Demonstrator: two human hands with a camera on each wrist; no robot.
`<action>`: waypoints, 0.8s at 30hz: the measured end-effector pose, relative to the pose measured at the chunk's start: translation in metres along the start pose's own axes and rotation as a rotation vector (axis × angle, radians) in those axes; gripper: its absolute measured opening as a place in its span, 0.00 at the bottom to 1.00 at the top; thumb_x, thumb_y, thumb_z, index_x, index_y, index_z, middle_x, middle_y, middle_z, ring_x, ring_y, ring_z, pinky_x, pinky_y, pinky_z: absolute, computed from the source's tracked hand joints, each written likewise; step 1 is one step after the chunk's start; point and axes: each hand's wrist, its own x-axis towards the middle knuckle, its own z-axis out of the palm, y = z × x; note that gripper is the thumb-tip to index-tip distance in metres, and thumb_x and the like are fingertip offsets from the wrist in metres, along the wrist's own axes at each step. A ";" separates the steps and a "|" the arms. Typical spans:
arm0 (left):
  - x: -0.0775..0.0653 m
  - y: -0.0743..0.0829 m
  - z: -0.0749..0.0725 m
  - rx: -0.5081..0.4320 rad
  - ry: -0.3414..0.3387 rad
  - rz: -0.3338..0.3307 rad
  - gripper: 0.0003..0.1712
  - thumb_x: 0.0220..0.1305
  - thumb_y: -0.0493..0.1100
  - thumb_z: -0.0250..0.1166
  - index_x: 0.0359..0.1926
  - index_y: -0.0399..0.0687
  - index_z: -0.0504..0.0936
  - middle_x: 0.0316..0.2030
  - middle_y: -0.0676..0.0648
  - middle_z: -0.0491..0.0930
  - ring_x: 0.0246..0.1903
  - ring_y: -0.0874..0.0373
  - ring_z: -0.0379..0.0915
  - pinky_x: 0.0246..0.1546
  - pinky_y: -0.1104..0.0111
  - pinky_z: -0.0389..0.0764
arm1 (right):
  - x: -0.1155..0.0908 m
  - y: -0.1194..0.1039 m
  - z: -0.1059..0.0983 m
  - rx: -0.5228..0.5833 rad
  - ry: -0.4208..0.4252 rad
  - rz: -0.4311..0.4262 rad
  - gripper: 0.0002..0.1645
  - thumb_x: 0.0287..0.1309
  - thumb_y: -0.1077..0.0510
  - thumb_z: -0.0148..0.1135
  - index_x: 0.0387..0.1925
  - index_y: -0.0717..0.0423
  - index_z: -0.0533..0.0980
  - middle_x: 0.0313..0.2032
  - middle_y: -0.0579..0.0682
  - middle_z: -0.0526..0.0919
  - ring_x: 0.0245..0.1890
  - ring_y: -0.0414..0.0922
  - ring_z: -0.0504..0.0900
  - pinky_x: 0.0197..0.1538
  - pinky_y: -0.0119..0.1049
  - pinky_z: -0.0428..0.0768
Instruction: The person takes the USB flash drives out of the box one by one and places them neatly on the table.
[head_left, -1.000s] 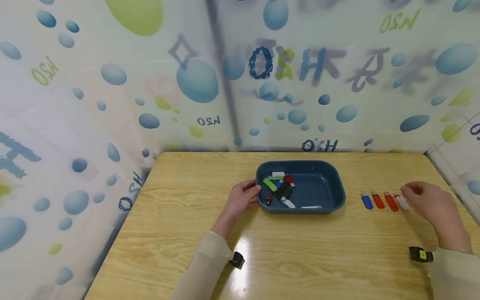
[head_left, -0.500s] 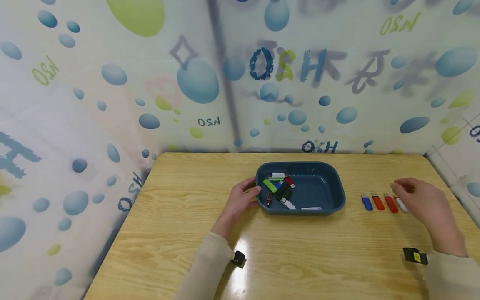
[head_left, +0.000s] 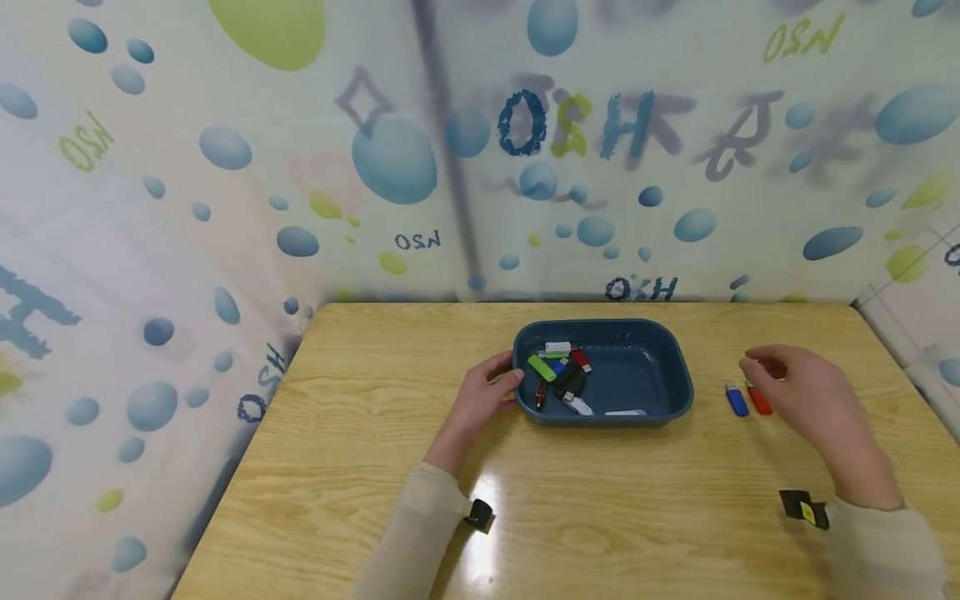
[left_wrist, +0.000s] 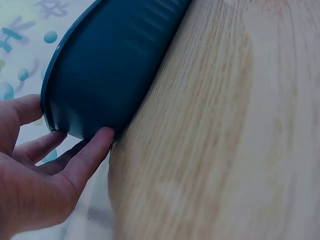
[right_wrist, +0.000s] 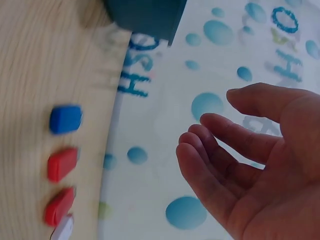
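My left hand (head_left: 480, 400) holds the left end of a dark blue plastic tray (head_left: 641, 379), thumb at the rim and fingers against the outer wall (left_wrist: 100, 80). Several USB sticks lie in the tray's left part, among them a green USB stick (head_left: 541, 367). Right of the tray, my right hand (head_left: 813, 400) hovers over a row of USB sticks; in the right wrist view its fingers (right_wrist: 240, 135) are loosely bent with nothing between them. That row holds a blue USB stick (right_wrist: 65, 119), two red USB sticks (right_wrist: 62, 164) and a white USB stick (right_wrist: 63, 229).
A light wooden table (head_left: 360, 400) carries everything. Behind it hangs a patterned sheet (head_left: 525, 208) with blue and green drops, close to the table's back edge. Black straps (head_left: 480, 515) are on both wrists.
My right hand has moved left along the row, from beside the white USB stick to over the red ones, now hiding some of them from the head view. The left hand stays at the tray.
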 end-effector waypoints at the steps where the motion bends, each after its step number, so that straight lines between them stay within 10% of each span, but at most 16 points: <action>1: 0.000 0.000 0.000 0.001 0.003 -0.003 0.29 0.77 0.42 0.62 0.74 0.40 0.70 0.70 0.37 0.69 0.60 0.44 0.76 0.53 0.56 0.85 | 0.001 -0.004 0.001 0.001 0.001 -0.006 0.32 0.78 0.45 0.53 0.60 0.72 0.75 0.49 0.72 0.82 0.47 0.66 0.80 0.44 0.63 0.79; 24: 0.000 0.000 0.000 0.004 0.012 -0.007 0.29 0.76 0.42 0.62 0.74 0.41 0.71 0.69 0.38 0.70 0.59 0.46 0.76 0.53 0.56 0.86 | 0.023 -0.092 0.051 0.049 -0.072 -0.149 0.20 0.73 0.57 0.61 0.56 0.69 0.80 0.47 0.63 0.84 0.44 0.57 0.82 0.47 0.56 0.84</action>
